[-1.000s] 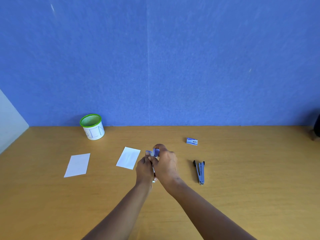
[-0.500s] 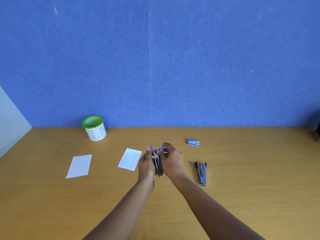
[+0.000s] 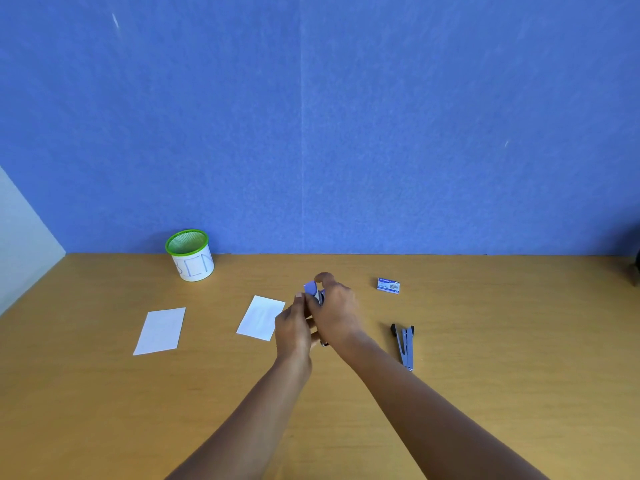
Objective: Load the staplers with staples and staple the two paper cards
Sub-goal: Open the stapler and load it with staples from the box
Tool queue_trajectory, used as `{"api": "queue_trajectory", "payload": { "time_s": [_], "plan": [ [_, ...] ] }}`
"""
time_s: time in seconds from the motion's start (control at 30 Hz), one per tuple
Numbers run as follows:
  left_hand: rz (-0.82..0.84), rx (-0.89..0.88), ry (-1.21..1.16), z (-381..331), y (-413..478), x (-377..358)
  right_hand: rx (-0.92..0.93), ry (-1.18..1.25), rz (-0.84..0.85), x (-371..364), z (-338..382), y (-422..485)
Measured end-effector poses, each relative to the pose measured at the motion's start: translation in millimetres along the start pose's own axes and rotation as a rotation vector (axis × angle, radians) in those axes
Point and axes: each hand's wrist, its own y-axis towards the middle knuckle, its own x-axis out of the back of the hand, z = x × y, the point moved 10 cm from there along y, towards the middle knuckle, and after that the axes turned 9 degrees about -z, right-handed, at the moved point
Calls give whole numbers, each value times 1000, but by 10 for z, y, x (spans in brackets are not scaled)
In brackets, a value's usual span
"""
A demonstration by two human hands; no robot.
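Right hand (image 3: 337, 313) has folded over the stapler (image 3: 312, 289), left hand (image 3: 292, 329) gripping it too, likely shutting it; next, card (image 3: 261, 317) at 9 o'clock

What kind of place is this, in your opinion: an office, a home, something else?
Probably an office desk or cubicle: a wooden desk backed by a blue fabric partition, with a green-rimmed mesh pen cup and a box of staples on it.

This looks like an office. A wooden desk (image 3: 104, 410) meets a blue fuzzy wall (image 3: 311, 133). A pen cup (image 3: 192, 261) stands by the wall, with a stapler (image 3: 406, 344) far to its right.
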Motion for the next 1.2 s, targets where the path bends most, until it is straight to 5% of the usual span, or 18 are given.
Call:
{"api": "queue_trajectory", "payload": {
  "time_s": [0.23,0.4,0.8,1.2],
  "plan": [
    [-150,67,-26,79,63,191,114,-315,-13,25,131,-17],
    [-154,93,-97,48,67,171,118,-224,12,-4,204,3],
    [253,237,-162,53,-16,-147,69,142,-45,55,223,-15],
    [25,171,-15,106,105,67,46,-38,0,-27,160,7]
  ]
}}
